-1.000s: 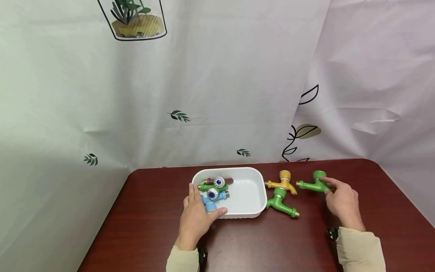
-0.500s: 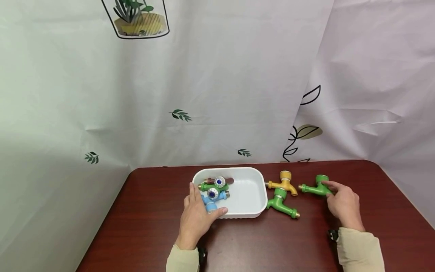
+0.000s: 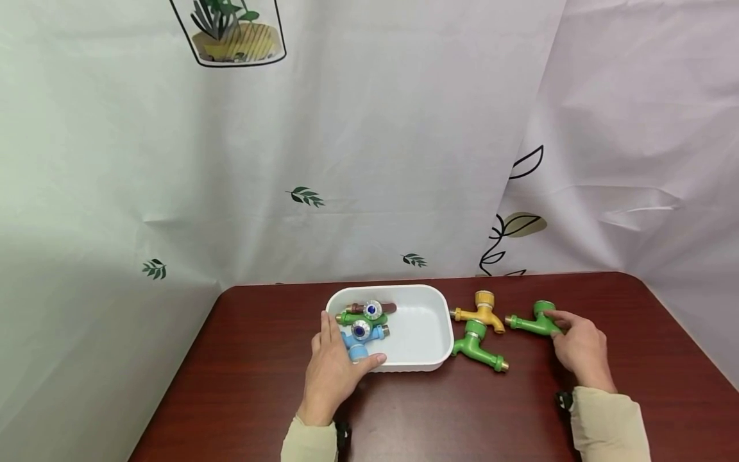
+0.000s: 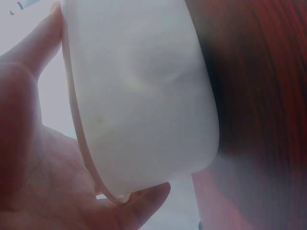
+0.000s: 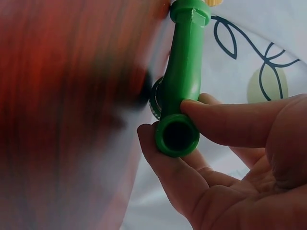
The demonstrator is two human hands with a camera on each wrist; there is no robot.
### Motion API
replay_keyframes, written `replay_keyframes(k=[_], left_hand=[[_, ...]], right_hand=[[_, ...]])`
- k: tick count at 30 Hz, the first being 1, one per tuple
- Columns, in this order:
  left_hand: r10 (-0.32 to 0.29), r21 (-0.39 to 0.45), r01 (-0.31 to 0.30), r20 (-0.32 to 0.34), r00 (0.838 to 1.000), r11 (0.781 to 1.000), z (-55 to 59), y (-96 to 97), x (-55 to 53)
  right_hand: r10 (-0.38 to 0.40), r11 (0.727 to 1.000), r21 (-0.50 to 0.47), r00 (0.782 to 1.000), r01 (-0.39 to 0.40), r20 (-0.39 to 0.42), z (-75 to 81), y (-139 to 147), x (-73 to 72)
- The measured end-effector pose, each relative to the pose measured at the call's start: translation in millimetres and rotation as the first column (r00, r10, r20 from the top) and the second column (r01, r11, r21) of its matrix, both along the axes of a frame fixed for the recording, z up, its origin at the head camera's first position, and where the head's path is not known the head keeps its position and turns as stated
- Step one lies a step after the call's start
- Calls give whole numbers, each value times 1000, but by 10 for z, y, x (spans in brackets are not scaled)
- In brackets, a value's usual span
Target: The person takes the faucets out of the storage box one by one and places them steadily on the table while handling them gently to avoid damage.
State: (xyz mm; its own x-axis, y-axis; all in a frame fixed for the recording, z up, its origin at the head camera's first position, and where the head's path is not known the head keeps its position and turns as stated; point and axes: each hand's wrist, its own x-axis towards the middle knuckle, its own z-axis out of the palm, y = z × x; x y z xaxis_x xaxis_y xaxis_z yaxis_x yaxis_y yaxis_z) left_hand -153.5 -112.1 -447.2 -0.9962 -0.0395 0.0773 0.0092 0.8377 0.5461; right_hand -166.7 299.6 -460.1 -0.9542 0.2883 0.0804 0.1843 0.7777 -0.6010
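Observation:
My left hand (image 3: pixel 333 377) grips the near-left corner of a white plastic tray (image 3: pixel 418 365), thumb over the front rim and fingers along the left wall. Inside the tray's left half lie a brown tap (image 3: pixel 389 307), a green tap (image 3: pixel 349 317) and a light-blue tap (image 3: pixel 358 351). My right hand (image 3: pixel 582 346) pinches the spout of another green tap (image 3: pixel 534 325), at the right of the table. In the right wrist view, thumb and fingers close around that spout (image 5: pixel 181 103) just behind its round open mouth.
Between tray and right hand, a yellow tap (image 3: pixel 480 314) lies above a further green tap (image 3: pixel 478 350), the latter close to the tray's right side. The dark red-brown table (image 3: pixel 439 417) ends at a pale printed cloth (image 3: pixel 369 160) behind.
The green tap in my right hand has moved a little nearer to me and turned slightly. My left hand and the tray hold their place.

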Motion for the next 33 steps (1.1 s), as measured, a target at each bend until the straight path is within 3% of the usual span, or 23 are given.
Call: replay_keyframes(k=[17,33], left_hand=[[-1,3,1,-5,1000,1000,-3,-3,6],[-3,3,3,-6,1000,1000,12,-2,3]], right_hand=[[-7,1000,-24,1000,7,-5,-4,-1,18],[-48,998,-35,999,48,-7,114,-27,25]])
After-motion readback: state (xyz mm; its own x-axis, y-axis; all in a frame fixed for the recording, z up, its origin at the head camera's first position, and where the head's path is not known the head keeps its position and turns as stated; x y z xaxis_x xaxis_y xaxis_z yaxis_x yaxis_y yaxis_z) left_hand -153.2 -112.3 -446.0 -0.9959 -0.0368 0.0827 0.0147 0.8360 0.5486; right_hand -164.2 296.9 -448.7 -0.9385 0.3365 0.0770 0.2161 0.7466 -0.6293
